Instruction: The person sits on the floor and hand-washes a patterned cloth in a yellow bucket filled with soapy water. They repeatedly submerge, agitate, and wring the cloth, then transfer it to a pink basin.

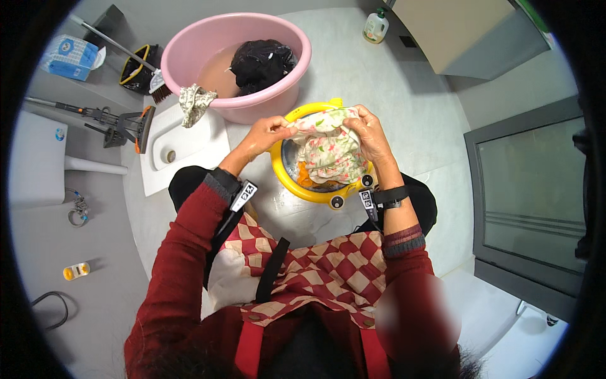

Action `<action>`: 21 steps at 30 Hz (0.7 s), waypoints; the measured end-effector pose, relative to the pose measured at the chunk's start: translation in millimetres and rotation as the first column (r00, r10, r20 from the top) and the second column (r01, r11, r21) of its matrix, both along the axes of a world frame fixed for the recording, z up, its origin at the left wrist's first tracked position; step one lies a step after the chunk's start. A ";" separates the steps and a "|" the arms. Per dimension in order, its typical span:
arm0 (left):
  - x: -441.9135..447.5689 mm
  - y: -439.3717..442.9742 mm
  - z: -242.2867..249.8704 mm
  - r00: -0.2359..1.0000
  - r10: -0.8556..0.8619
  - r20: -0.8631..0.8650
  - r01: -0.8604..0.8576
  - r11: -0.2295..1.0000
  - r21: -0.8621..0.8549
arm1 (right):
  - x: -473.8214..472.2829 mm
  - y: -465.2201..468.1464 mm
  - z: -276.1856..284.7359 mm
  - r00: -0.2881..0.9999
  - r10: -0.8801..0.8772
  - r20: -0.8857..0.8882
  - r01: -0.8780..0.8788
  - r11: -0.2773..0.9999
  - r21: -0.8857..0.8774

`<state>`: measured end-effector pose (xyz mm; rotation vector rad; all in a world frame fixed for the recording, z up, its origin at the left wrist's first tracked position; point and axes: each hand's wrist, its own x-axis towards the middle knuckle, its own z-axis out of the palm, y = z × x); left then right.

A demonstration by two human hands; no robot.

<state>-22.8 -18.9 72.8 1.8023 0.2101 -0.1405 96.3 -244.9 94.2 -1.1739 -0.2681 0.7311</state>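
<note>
A white floral-print cloth (pixel 334 151) is stretched between my two hands, its lower folds hanging into a yellow-rimmed basin (pixel 296 187) on the floor. My left hand (pixel 270 135) pinches the cloth's upper left edge between thumb and fingers. At the upper right edge, my right hand (pixel 370 132) grips the same cloth. Inside the basin, an orange item (pixel 304 175) shows beside the cloth, with some liquid and suds near it. Round eye-like decorations sit on the basin's near rim. Wet skin shows on both hands.
Beyond the basin stands a large pink tub (pixel 303 61) holding cloudy water and dark fabric (pixel 262 66); a patterned rag (pixel 195 104) hangs over its rim. To the left are a squat toilet (pixel 184 142), a mop (pixel 142 130) and a bin (pixel 137 71). A pump bottle (pixel 375 27) stands farther back.
</note>
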 end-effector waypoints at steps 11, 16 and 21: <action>36.0 -54.3 -15.2 0.836 0.147 -0.529 -0.549 0.265 -0.793 | -54.3 60.0 -19.0 0.268 0.338 0.902 0.258 0.877 -0.405; 33.5 -72.8 -26.0 0.988 -0.015 -0.155 -0.145 0.273 -0.951 | -29.3 64.4 -23.5 0.422 0.076 0.903 0.620 0.703 -0.349; 27.2 -75.3 -30.5 0.978 0.009 0.206 0.130 0.749 -0.649 | -30.0 63.8 -28.4 0.074 0.154 0.985 0.591 0.789 -0.168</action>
